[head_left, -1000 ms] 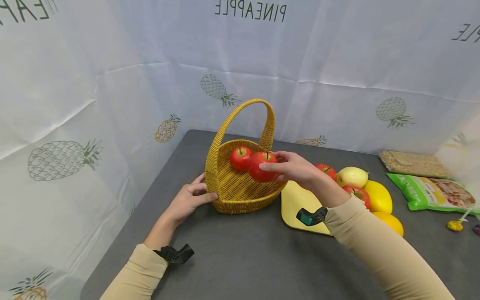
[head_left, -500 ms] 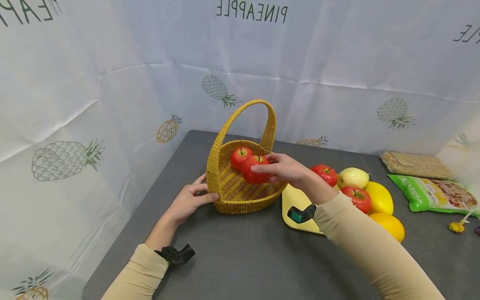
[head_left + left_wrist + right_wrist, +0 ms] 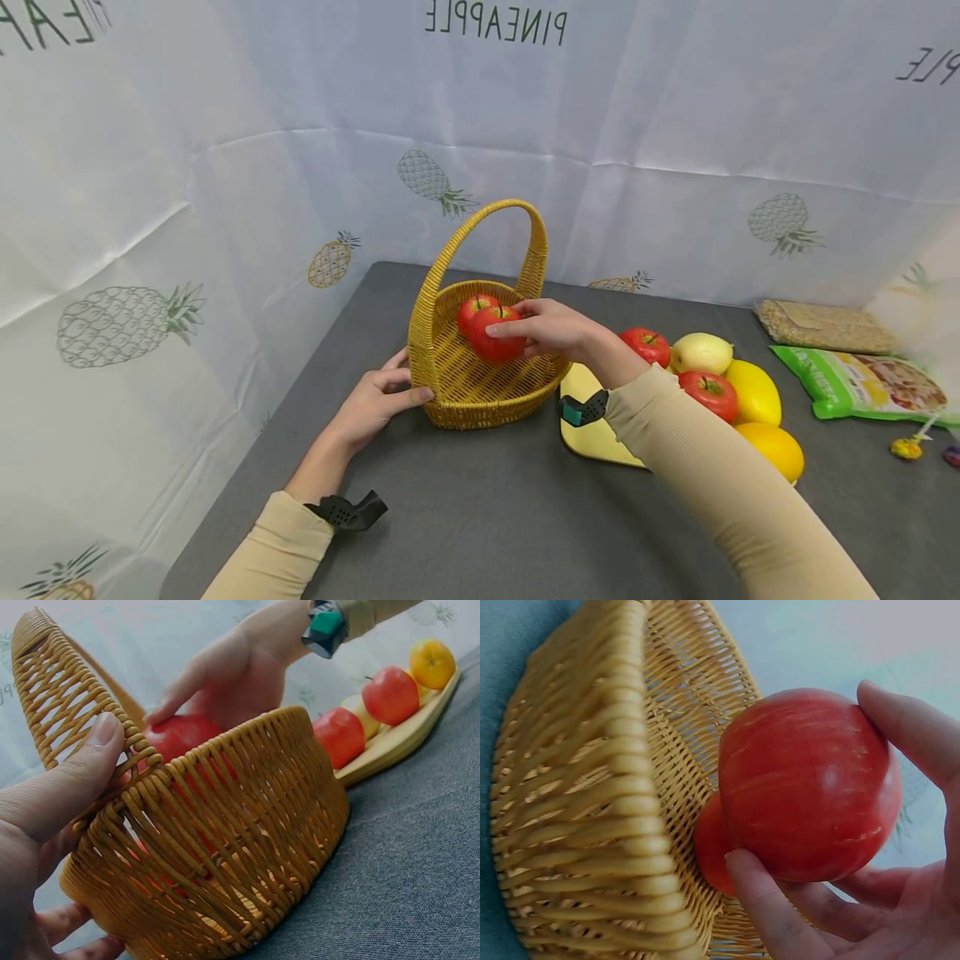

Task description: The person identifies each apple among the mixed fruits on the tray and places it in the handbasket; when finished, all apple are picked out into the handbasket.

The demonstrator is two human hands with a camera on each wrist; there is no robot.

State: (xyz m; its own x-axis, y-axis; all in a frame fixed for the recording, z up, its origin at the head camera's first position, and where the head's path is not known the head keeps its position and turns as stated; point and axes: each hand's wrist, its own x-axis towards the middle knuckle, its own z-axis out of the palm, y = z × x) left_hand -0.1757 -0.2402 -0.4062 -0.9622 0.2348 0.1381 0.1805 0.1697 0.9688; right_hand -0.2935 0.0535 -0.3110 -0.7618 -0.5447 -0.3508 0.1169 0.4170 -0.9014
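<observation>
A yellow wicker basket (image 3: 480,414) with a tall arched handle stands on the dark table. My left hand (image 3: 375,404) grips its left side. In the left wrist view, the thumb (image 3: 105,731) lies over the base of the handle while other fingers are against the outer wall. My right hand (image 3: 558,329) holds a red apple (image 3: 497,340) over the basket's inside, below the handle. Thumb and fingers wrap the apple's sides in the right wrist view. Another red apple (image 3: 471,308) sits in the basket, partly hidden behind the held one.
Right of the basket is a yellow board (image 3: 596,446), partly under the right forearm. Around it sit red apples (image 3: 708,396), a pale yellow fruit (image 3: 702,353), a yellow fruit (image 3: 753,392) and an orange one (image 3: 772,450). Farther right lie a green packet (image 3: 862,383) and lollipop (image 3: 906,449).
My right hand has carried the apple left and slightly down, deeper over the basket and closer to the other apple. The left hand and basket have stayed in place.
</observation>
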